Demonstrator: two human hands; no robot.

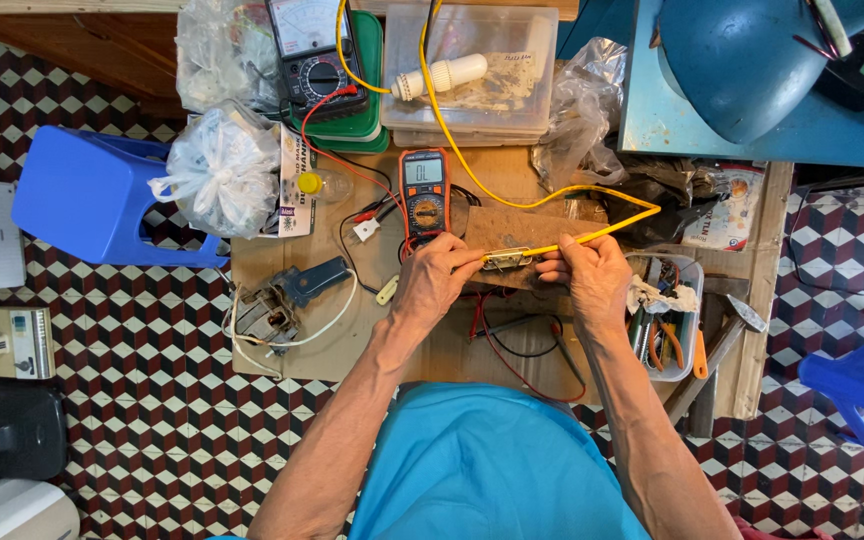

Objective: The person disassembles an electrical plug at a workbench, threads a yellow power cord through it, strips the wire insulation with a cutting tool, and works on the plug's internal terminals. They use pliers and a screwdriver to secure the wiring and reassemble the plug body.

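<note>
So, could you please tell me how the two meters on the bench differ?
The orange meter has a digital screen; the black meter has a needle dial. The orange one lies on bare wood just beyond the left hand; the black one rests on a green lid, farther away. Both have rotary selectors.

A low wooden worktop [352,345] on checkered floor [152,400] carries an orange multimeter [423,195], a brown board [522,235], a tied plastic bag [217,170] far left, clear tubs [472,110] far, and a tool tray [677,320] right.
</note>
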